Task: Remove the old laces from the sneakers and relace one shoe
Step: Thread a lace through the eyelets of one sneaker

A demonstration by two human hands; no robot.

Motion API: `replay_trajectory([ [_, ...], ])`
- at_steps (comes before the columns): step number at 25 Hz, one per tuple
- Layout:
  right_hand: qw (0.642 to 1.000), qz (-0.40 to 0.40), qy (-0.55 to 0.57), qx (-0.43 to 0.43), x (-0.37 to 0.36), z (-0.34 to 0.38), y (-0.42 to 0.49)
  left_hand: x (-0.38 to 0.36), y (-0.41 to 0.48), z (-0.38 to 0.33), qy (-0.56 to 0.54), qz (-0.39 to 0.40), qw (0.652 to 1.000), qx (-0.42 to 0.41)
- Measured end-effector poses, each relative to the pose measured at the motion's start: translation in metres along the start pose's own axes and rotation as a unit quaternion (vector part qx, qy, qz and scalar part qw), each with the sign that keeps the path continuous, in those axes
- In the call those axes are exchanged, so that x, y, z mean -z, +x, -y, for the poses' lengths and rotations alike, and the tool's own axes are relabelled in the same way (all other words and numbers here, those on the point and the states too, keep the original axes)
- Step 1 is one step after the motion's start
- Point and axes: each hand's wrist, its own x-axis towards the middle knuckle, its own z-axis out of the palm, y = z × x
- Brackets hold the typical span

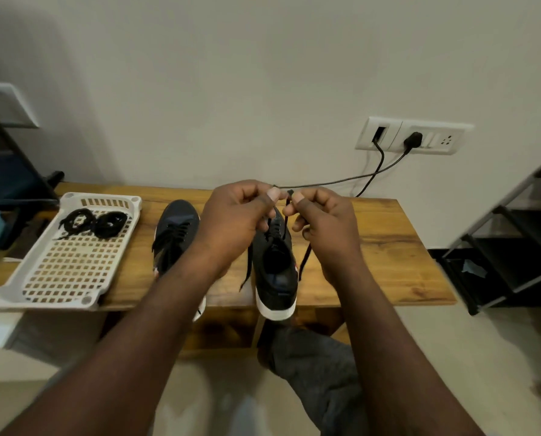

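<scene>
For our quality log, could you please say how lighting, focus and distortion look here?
Head view: dim warm light; wide-angle bending skews the table and tilts the socket plate; the left hand, right hand and lace are fairly sharp; the near forearms look soft.

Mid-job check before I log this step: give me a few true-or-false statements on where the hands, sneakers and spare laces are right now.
1. The left hand and the right hand both pinch a lace above the right sneaker. True.
2. The white tray holds nothing. False: two black lace bundles lie at its far end.
3. Both sneakers sit on the wooden table. True.
4. The left sneaker has already been stripped of its lace. False: a black lace is still threaded through it.
</scene>
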Motion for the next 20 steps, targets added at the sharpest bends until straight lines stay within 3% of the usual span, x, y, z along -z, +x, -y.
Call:
replay_trajectory([
  [7, 0.996, -0.065, 0.043, 0.038, -0.011, 0.028, -0.032, 0.002, -0.029, -0.026, 0.047, -0.062, 0.995, -0.056],
  [11, 0.993, -0.061, 0.054, 0.083, -0.014, 0.054, -0.037, 0.008, -0.037, -0.04, 0.04, -0.064, 0.993, -0.086],
  [17, 0.987, -0.037, 0.053, 0.147, -0.013, 0.085, -0.048, 0.017, -0.04, -0.074, 0.063, -0.126, 0.979, -0.149],
  [20, 0.982, -0.028, 0.069, 0.174, -0.01, 0.096, -0.052, 0.015, -0.043, -0.09, -0.004, -0.113, 0.978, -0.173],
])
